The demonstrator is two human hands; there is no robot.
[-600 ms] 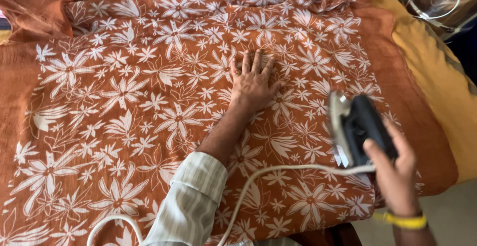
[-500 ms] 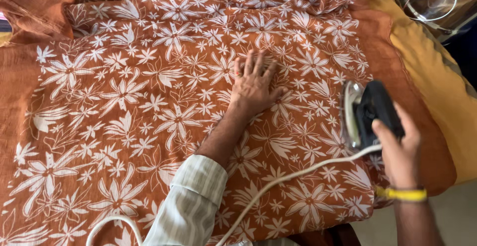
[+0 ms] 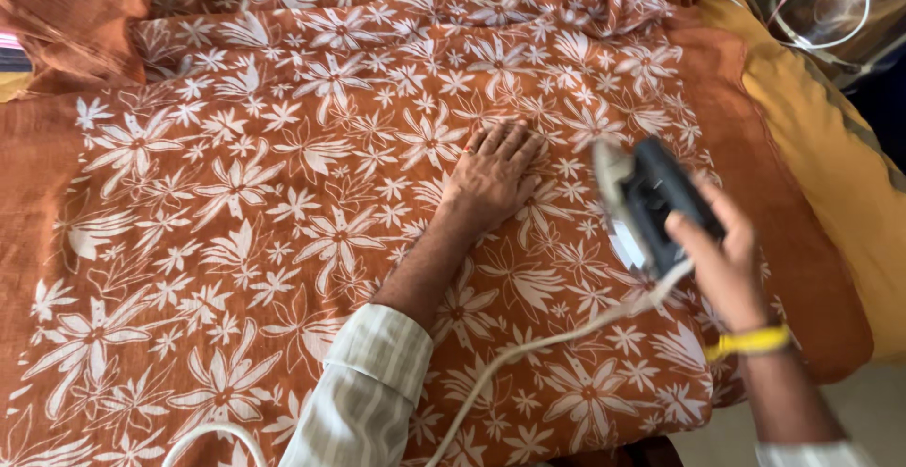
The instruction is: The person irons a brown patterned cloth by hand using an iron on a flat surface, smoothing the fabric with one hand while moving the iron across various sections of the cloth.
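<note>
Left hand pins the rust-orange cotton cloth printed with white flowers (image 3: 283, 212) while the right hand carries a dark-handled electric iron with a pale soleplate (image 3: 646, 205) tilted above it.

The left hand (image 3: 493, 176) lies flat, fingers spread, holding nothing, palm pressing the cloth spread over the bench. The right hand (image 3: 722, 255), a yellow band (image 3: 752, 341) at its wrist, has its grip closed round the iron's handle, just right of the left hand; its white cord (image 3: 528, 349) trails across the fabric. To do this well, I judge the soleplate should land flat, beside the fingers and not on them, with the cloth kept taut and the cord clear.
</note>
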